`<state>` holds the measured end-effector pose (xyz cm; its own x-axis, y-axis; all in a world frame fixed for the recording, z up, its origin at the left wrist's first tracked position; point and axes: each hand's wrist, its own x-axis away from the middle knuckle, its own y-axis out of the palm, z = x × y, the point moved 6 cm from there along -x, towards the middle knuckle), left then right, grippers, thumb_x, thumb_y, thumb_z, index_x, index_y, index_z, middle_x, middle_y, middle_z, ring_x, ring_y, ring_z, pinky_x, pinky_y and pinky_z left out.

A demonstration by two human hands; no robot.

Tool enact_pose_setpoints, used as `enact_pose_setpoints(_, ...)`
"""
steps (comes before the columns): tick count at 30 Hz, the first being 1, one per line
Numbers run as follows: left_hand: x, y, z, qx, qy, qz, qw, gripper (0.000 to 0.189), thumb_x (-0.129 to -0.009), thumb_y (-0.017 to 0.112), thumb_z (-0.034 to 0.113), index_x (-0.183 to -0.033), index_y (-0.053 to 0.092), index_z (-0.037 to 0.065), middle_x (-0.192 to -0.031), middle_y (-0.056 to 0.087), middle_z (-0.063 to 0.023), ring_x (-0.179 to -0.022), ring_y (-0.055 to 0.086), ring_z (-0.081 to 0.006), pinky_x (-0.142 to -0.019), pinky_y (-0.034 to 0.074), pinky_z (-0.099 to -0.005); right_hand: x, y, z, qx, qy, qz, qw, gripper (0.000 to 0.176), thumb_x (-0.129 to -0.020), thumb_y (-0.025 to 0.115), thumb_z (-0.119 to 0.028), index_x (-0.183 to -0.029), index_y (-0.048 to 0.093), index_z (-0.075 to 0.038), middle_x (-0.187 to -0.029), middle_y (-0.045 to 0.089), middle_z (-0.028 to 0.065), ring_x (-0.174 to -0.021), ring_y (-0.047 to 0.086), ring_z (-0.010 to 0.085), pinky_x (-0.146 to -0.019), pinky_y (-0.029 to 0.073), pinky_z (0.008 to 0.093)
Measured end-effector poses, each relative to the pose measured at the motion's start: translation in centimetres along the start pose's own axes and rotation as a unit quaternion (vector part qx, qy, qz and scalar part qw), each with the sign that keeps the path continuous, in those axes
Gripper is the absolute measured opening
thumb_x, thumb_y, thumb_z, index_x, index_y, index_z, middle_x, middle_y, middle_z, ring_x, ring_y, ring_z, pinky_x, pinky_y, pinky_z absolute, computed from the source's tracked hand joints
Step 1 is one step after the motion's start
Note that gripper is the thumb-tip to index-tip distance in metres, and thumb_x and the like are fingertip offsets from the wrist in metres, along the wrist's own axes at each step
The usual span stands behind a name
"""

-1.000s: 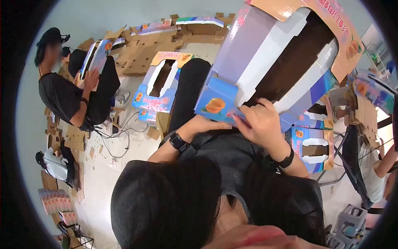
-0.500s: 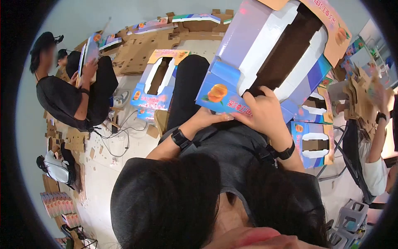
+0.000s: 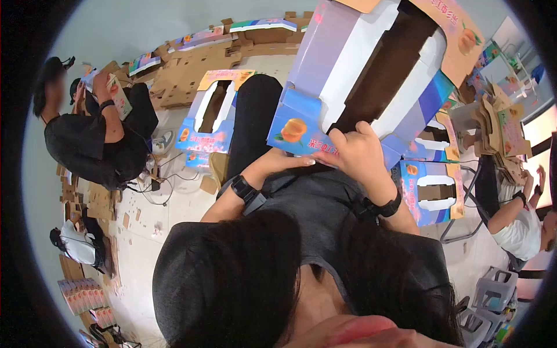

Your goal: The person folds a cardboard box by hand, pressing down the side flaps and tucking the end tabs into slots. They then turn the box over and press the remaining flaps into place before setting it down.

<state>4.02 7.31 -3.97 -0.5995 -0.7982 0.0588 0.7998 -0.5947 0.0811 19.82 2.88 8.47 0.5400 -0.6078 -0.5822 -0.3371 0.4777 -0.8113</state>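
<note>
A printed cardboard box (image 3: 299, 110) with peach pictures and a long opening in its top tilts in front of me above my lap. My left hand (image 3: 281, 163) holds its near lower edge; the thumb lies along the edge and the other fingers are hidden beneath. On the near panel, my right hand (image 3: 360, 155) grips the rim, fingers curled over into the opening and thumb against the printed face. The brown inside of the box shows between white side flaps.
Similar boxes stand left of my knee (image 3: 187, 136) and on the right (image 3: 415, 203). Flattened cardboard (image 3: 194, 81) covers the floor ahead. A person in black (image 3: 87, 139) handles a carton at left; another in white (image 3: 516, 217) sits right by stacked cardboard (image 3: 493, 139). Cables (image 3: 165, 194) lie at left.
The box and both hands have shifted slightly left in view, with the same grip. The person at left has raised and turned their carton; the person at right has lowered an arm.
</note>
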Motion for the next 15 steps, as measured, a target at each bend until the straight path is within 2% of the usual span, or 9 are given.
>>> enact_pose_setpoints(3, 0.0, -0.6, -0.9, 0.003, -0.019, 0.013, 1.0, 0.063, -0.082, 0.082, 0.015, -0.136, 0.05, 0.003, -0.128, 0.059, -0.007, -0.117, 0.056, -0.0169, -0.102, 0.045, -0.0342, 0.0, -0.7, 0.7, -0.008, 0.015, 0.022, 1.0, 0.048, -0.069, 0.08, -0.05, -0.077, 0.055, -0.01, -0.051, 0.05, 0.006, -0.047, 0.045, 0.0246, -0.064, 0.037, 0.0339)
enact_pose_setpoints(6, -0.1, -0.8, -2.0, 0.031, 0.013, -0.016, 0.999, 0.065, -0.087, 0.077, 0.022, -0.139, 0.045, 0.001, -0.127, 0.059, -0.0107, -0.118, 0.056, -0.0206, -0.103, 0.044, -0.0366, 0.9, -1.2, 1.8, -0.007, 0.026, 0.06, 0.998, 0.049, -0.066, 0.081, -0.051, -0.076, 0.056, -0.01, -0.051, 0.051, 0.0052, -0.049, 0.047, 0.0246, -0.065, 0.037, 0.034)
enact_pose_setpoints(8, -0.8, 0.2, -1.9, 0.106, 0.078, -0.08, 0.988, 0.065, -0.092, 0.071, 0.031, -0.141, 0.042, 0.001, -0.126, 0.059, -0.014, -0.119, 0.057, -0.023, -0.104, 0.043, -0.0381, 1.7, -2.2, 2.8, -0.003, 0.022, 0.101, 0.995, 0.048, -0.068, 0.08, -0.052, -0.075, 0.056, -0.011, -0.051, 0.053, 0.0043, -0.046, 0.047, 0.0235, -0.064, 0.037, 0.0329)
enact_pose_setpoints(9, -1.0, 0.4, -1.5, 0.143, 0.111, -0.11, 0.977, 0.065, -0.095, 0.067, 0.036, -0.142, 0.04, 0.0, -0.126, 0.059, -0.0156, -0.119, 0.057, -0.0242, -0.105, 0.043, -0.0388, 2.3, -2.6, 3.6, -0.01, 0.048, 0.09, 0.995, 0.049, -0.066, 0.083, -0.051, -0.075, 0.057, -0.009, -0.056, 0.057, 0.0075, -0.052, 0.05, 0.0247, -0.062, 0.04, 0.036)
enact_pose_setpoints(12, -1.3, 0.3, -1.0, 0.074, 0.111, -0.14, 0.981, 0.067, -0.099, 0.053, 0.049, -0.143, 0.039, 0.001, -0.125, 0.059, -0.0183, -0.12, 0.058, -0.0255, -0.106, 0.041, -0.0392, 4.8, -3.1, 7.1, 0.009, 0.12, 0.074, 0.99, 0.048, -0.068, 0.084, -0.047, -0.079, 0.061, -0.007, -0.063, 0.059, 0.0121, -0.063, 0.055, 0.0285, -0.06, 0.043, 0.0404)
enact_pose_setpoints(13, -1.2, 0.4, -0.9, 0.041, 0.079, -0.119, 0.989, 0.08, -0.092, 0.052, 0.066, -0.141, 0.041, 0.003, -0.128, 0.059, -0.0177, -0.122, 0.058, -0.0252, -0.106, 0.041, -0.0376, 5.7, -3.4, 8.5, 0.019, 0.15, 0.065, 0.986, 0.047, -0.068, 0.084, -0.046, -0.081, 0.062, -0.006, -0.064, 0.059, 0.013, -0.065, 0.055, 0.0299, -0.06, 0.043, 0.0414)
enact_pose_setpoints(15, -1.2, 0.4, -0.9, 0.045, 0.082, -0.111, 0.989, 0.077, -0.093, 0.05, 0.065, -0.139, 0.044, 0.003, -0.126, 0.061, -0.0175, -0.121, 0.059, -0.0257, -0.106, 0.041, -0.0379, 7.6, -4.1, 11.2, 0.038, 0.208, 0.047, 0.976, 0.047, -0.069, 0.084, -0.044, -0.085, 0.064, -0.005, -0.067, 0.059, 0.0149, -0.07, 0.056, 0.0329, -0.06, 0.045, 0.0434)
